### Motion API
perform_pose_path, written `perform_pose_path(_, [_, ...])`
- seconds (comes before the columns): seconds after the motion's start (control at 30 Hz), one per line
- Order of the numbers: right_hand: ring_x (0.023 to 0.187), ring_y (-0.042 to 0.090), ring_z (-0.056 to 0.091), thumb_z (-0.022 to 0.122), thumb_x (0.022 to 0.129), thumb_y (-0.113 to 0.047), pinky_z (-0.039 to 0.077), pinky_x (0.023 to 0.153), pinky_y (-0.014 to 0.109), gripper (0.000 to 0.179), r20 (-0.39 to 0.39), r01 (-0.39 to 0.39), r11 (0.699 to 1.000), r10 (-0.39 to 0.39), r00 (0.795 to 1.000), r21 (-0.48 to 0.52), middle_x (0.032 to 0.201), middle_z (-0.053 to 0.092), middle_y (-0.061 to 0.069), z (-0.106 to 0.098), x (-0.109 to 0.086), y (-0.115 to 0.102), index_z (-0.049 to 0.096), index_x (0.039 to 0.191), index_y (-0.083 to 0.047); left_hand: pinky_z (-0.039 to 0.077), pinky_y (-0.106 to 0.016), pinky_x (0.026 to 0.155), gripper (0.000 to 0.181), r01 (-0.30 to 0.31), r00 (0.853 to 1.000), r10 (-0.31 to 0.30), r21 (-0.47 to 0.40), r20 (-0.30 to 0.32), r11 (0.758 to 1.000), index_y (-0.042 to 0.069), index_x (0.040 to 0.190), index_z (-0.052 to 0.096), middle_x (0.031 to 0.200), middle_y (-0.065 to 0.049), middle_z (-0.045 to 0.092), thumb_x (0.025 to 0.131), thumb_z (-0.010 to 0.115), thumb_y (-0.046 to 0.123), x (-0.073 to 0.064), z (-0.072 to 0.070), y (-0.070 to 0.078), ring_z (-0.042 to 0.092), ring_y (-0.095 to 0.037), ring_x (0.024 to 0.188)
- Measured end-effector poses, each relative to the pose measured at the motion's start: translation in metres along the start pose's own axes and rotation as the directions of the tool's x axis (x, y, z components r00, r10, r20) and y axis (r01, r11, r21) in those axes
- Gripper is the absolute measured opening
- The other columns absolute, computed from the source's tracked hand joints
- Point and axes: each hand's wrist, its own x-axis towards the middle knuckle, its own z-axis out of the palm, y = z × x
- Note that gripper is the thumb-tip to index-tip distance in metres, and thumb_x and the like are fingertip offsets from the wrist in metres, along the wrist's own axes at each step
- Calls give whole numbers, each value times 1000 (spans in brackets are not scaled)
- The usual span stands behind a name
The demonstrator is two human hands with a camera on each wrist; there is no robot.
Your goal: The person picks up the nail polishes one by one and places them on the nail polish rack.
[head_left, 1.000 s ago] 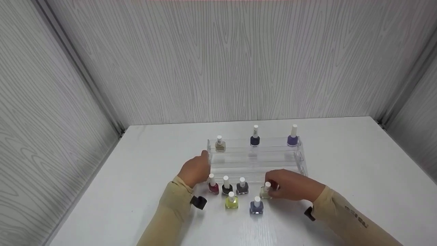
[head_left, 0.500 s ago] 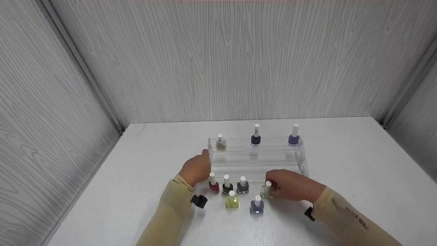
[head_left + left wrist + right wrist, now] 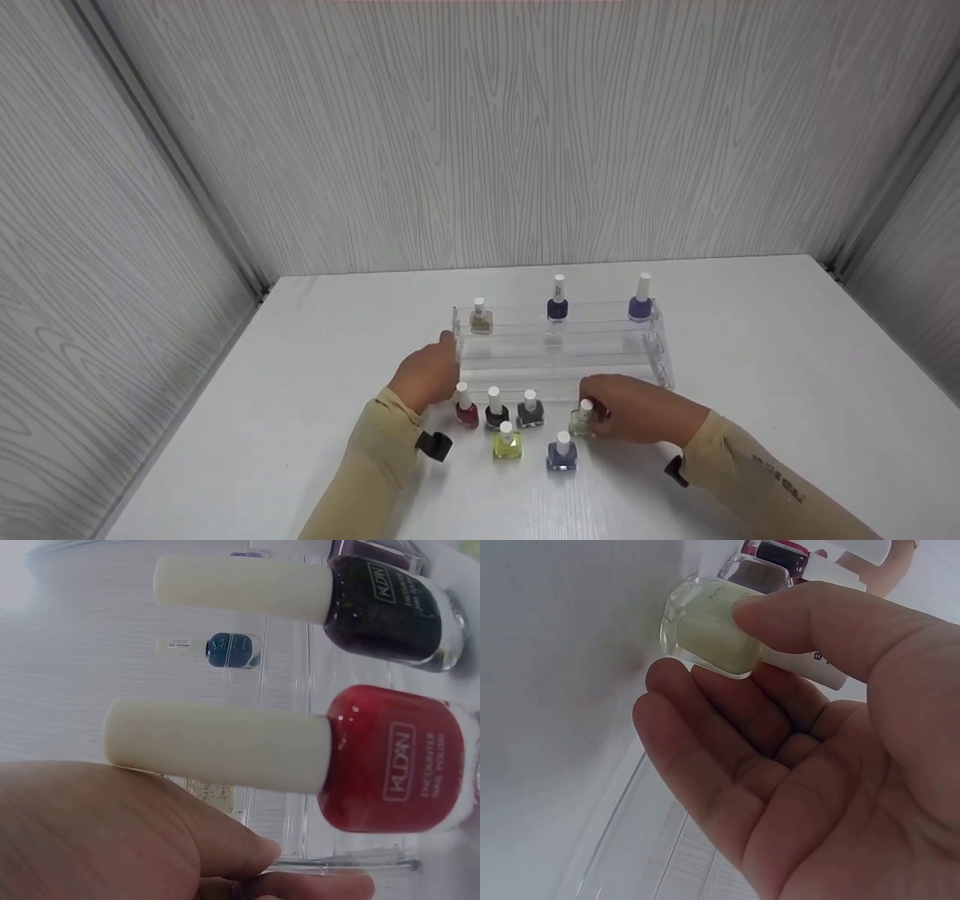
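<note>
Here's the pale bottle [image 3: 580, 424], upright in front of the clear rack [image 3: 517, 362], pinched between the thumb and fingers of the right hand [image 3: 637, 409]! Over at the rack's left end, the left hand [image 3: 426, 375] grips the side panel, thumb against finger, and beside it on the desk [image 3: 225, 435] stand the red bottle [image 3: 466, 415], the black bottle [image 3: 496, 417] and the grey bottle [image 3: 530, 413]. Nearer us, the bright yellow bottle [image 3: 507, 448] and the blue-grey bottle [image 3: 562, 456]!
</note>
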Motion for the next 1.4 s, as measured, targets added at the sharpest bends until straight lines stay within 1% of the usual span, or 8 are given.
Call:
perform_pose_path(0.23, [75,8,47,73,87,0,42,67,27,19,-4,14,1000,-14,1000,-4,80,51,-8,-4,-3,1,58,90,-11,54,-44,71,51,18,1000,-19,24,20,1000,-11,146,39,98,-22,72,104,57,11,1,-3,4,65,-26,76])
perform_pose_path(0.33, [75,8,47,73,88,-1,42,67,27,18,-4,16,1000,-16,1000,6,80,52,-8,-4,-4,0,59,90,-11,55,-44,73,52,25,999,-25,24,25,999,-11,147,38,100,-22,72,103,58,10,1,-4,5,65,-27,78])
perform_pose_path(0.63, [75,9,48,73,87,-3,44,67,27,18,10,-6,1000,6,1000,26,80,53,-7,-3,-2,-2,58,90,-11,56,-47,72,47,-12,1000,12,25,1,1000,-12,140,43,96,-23,71,101,60,7,-1,-3,-1,68,-30,79])
perform_pose_path(0.93, [77,9,51,72,88,-2,46,70,28,17,24,3,1000,-3,1000,28,83,55,-7,-4,3,5,59,93,-12,55,-47,71,46,8,1000,-8,12,5,1000,-11,140,43,98,-23,71,101,58,7,3,-3,-1,67,-30,79])
perform_pose_path(1.07, [76,8,49,72,87,-2,45,68,27,17,-6,38,999,-38,999,-1,81,53,-8,-7,-1,12,60,92,-13,54,-44,66,48,-5,1000,5,12,11,1000,-12,143,41,93,-22,71,102,57,7,3,0,-1,64,-27,72])
perform_pose_path(1.13, [77,8,51,72,88,-1,47,69,27,16,-30,51,999,-51,998,-4,83,55,-7,-12,-4,15,62,94,-12,53,-42,66,51,-8,1000,7,12,17,1000,-13,146,38,93,-22,72,103,56,8,2,1,0,63,-25,72])
perform_pose_path(1.3, [89,12,64,66,93,1,57,77,28,15,-106,47,998,-41,993,50,96,63,-4,-35,-14,17,64,104,-8,55,-45,70,51,-11,1000,10,14,11,1000,-12,146,38,94,-22,72,102,55,7,2,1,3,66,-27,75])
perform_pose_path(1.4, [92,14,66,64,94,1,58,78,28,16,-168,21,997,-8,986,74,99,64,-3,-51,-20,18,63,107,-8,56,-48,75,50,-13,1000,13,26,6,1000,-13,145,38,96,-23,72,103,54,7,3,0,5,69,-31,81])
